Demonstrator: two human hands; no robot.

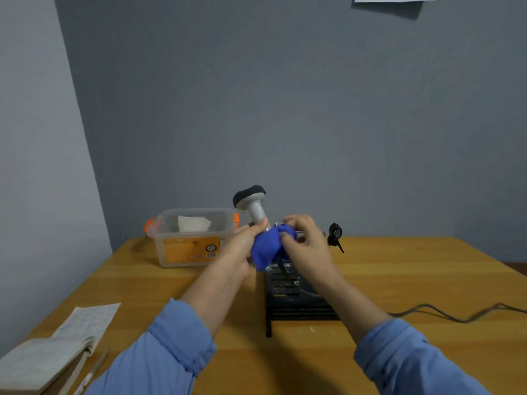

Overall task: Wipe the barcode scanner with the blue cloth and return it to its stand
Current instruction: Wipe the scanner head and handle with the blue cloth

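Observation:
I hold the barcode scanner [252, 203] up over the table, its grey neck tilted and its black head pointing up and left. My left hand [242, 246] grips the scanner's lower part. My right hand [305, 243] pinches the bunched blue cloth [268, 248] against the scanner's handle, which the cloth and fingers mostly hide. The scanner's black stand [335, 233] rises just right of my right hand, empty, with a ring-shaped cradle. A grey cable [456, 316] trails off to the right across the wooden table [399, 275].
A clear plastic box [194, 238] with orange clips and white paper inside stands at the back left. A black slotted block [296, 297] lies under my hands. An open notebook [54, 349] and a pen [94, 372] lie at the front left.

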